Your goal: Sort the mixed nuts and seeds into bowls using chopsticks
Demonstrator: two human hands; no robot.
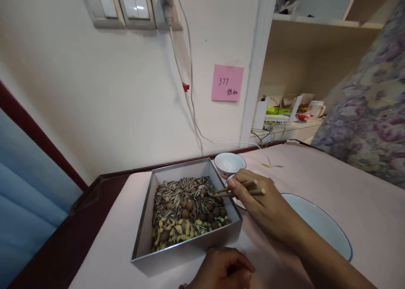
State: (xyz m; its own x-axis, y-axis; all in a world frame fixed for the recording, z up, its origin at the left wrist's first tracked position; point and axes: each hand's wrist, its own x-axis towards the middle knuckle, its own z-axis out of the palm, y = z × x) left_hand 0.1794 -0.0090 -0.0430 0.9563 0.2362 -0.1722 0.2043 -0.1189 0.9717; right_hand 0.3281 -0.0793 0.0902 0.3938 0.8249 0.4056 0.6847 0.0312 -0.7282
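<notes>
My right hand (pixel 249 196) is closed around a pair of wooden chopsticks (pixel 255 187). Their tips reach over the right wall of a square grey box (pixel 186 249) and touch down among its contents; whether they pinch anything is too small to tell. Striped sunflower seeds (pixel 177 190) fill the back of the box, light peanuts (pixel 180 230) the front, and round brown nuts (pixel 186 213) like macadamias lie mixed between, mostly right. Before the box's front right corner rests my left hand (pixel 223 268), fingers loosely bent with a gap to the thumb, nothing visible in it.
A white bowl (pixel 230 163) stands behind the box's right corner. Partly hidden by my right hand is a small white dish (pixel 240 203); a large blue-rimmed plate (pixel 319 221) lies under my forearm. A white cable (pixel 234 143) runs down the wall onto the table (pixel 363 221).
</notes>
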